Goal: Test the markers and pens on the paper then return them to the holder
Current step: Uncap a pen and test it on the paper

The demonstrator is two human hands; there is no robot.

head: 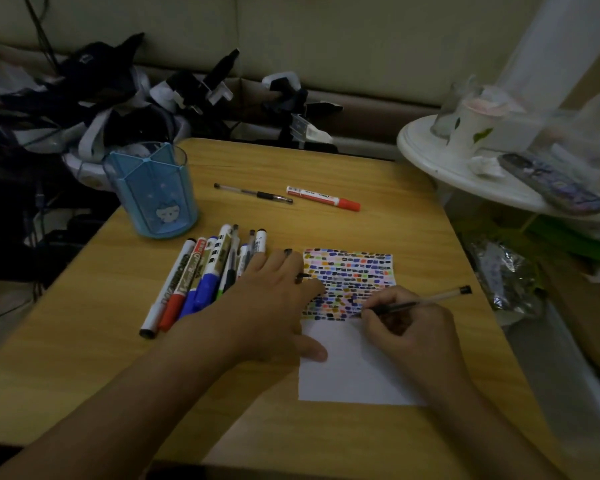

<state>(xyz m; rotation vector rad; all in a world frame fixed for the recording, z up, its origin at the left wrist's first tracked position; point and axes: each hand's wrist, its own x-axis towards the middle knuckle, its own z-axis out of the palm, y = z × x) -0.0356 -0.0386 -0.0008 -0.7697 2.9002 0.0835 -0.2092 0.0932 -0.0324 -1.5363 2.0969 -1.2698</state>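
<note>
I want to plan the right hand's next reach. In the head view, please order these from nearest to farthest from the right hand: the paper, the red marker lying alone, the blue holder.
1. Paper: directly under the right hand, which writes on it.
2. Red marker: lying alone, farther up the table.
3. Blue holder: far left corner, standing upright.

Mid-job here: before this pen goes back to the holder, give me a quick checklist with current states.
1. Pen held: ok, right hand grips it, tip on the paper.
2. Paper steadied: ok, left hand rests flat on its left edge.
3. Fresh mark made: cannot tell, tip hidden among the colored dashes.
4. Pen cap on: cannot tell.
5. Holder upright: ok, standing at the table's far left.
6. Others returned: not ok, a pile of markers and two loose pens lie on the table.
</note>
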